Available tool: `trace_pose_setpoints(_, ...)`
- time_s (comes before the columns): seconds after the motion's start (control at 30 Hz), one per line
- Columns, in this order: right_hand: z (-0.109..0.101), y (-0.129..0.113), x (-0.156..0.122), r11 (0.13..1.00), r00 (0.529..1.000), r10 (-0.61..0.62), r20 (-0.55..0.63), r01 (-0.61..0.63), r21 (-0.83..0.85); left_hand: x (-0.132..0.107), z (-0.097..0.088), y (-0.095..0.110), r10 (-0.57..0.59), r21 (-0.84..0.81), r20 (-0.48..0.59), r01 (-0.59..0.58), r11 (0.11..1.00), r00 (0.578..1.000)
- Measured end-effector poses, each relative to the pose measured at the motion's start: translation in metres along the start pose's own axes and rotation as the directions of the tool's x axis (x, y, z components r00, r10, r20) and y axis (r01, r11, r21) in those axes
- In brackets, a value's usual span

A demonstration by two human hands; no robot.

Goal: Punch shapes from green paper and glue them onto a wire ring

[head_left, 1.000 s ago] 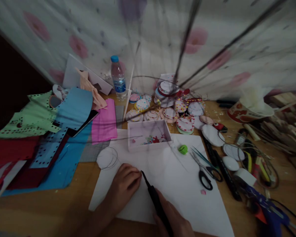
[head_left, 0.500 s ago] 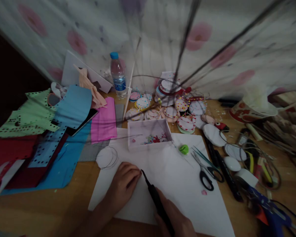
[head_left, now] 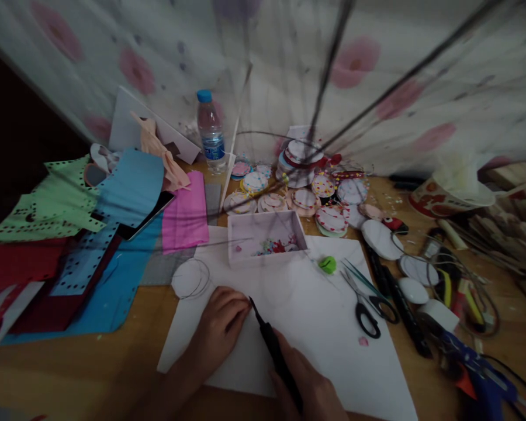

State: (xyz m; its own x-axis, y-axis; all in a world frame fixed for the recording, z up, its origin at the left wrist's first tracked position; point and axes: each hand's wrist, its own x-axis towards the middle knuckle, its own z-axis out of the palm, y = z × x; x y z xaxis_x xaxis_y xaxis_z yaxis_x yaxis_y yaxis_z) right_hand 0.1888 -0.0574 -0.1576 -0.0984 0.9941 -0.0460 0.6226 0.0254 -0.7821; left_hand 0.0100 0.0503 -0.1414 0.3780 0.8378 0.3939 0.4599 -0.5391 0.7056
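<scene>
Low on a white sheet (head_left: pixel 245 356), my right hand (head_left: pixel 309 377) grips a slim black tool with a narrow pointed tip (head_left: pixel 274 348); its exact kind does not show. The tip reaches the fingertips of my left hand (head_left: pixel 219 321), whose thumb and fingers are pinched together. Anything between those fingers is too small to make out. Beyond the hands stands a shallow white box (head_left: pixel 267 261) with small coloured pieces inside. A white disc with thin wire loops (head_left: pixel 187 279) lies up and left of my left hand. Black-handled scissors (head_left: pixel 368 320) rest to the right.
Coloured felt sheets (head_left: pixel 127 187) and a phone (head_left: pixel 148 217) pile up at left. A water bottle (head_left: pixel 213 143) stands behind, near several decorated discs (head_left: pixel 304 199). At right are a green round piece (head_left: pixel 328 265), black markers (head_left: pixel 405 316), a blue glue gun (head_left: pixel 477 362) and a paper tub (head_left: pixel 447 202).
Almost nothing differs. The black tool and my right hand have shifted very slightly left, with the tip still at my left fingertips.
</scene>
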Motion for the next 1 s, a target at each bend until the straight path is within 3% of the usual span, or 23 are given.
trace_pose_setpoints(0.27,0.0028,-0.0008,-0.0022,0.988,1.000,-0.018,-0.005,0.017,-0.156,-0.0002,0.0014,0.0031,0.004,0.016,-0.027,-0.004,1.000,1.000)
trace_pose_setpoints(1.0,0.0005,0.0015,-0.0015,0.966,1.000,0.001,0.009,0.001,-0.258,-0.0036,0.0026,0.0026,0.045,0.075,-0.051,-0.041,0.996,0.998)
